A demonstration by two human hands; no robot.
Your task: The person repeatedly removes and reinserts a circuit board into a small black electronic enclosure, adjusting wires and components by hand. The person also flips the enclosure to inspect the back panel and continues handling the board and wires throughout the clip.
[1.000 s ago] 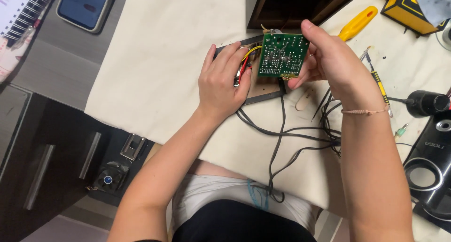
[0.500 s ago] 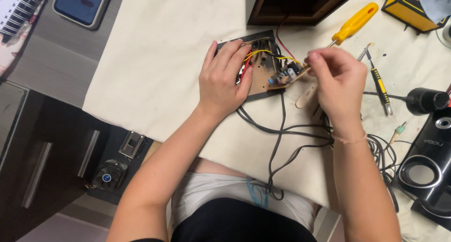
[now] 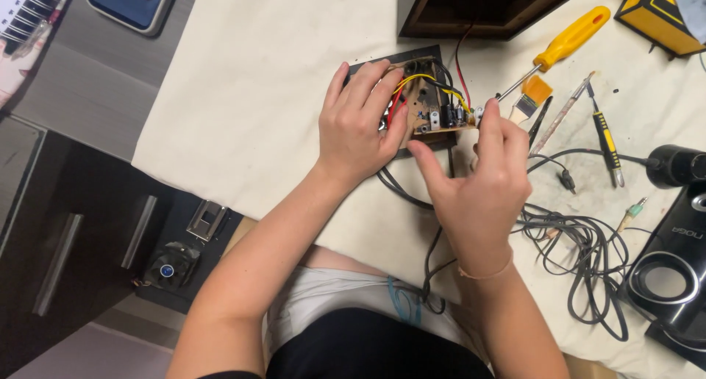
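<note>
A brown circuit board (image 3: 434, 113) lies component side up on a black panel (image 3: 382, 61), on a cream cloth (image 3: 257, 92). Yellow, red and black wires (image 3: 423, 81) arch over the board. My left hand (image 3: 360, 125) lies over the left part of the panel and board, fingers spread on top and thumb against the board's near edge. My right hand (image 3: 482, 188) reaches in from the right. Its fingertips curl on the board's right edge while the thumb points left, a little below the board.
Right of the board lie a yellow-handled screwdriver (image 3: 570, 37), a small brush (image 3: 531, 96), a thin yellow-black screwdriver (image 3: 607, 140) and tangled black cables (image 3: 581, 254). A dark wooden box (image 3: 485, 8) stands behind, a black speaker (image 3: 673, 276) at right, a phone (image 3: 132, 4) far left.
The board was held up with its green solder side facing me. My right hand turned it over and lowered it onto the panel. My left hand stayed on the panel.
</note>
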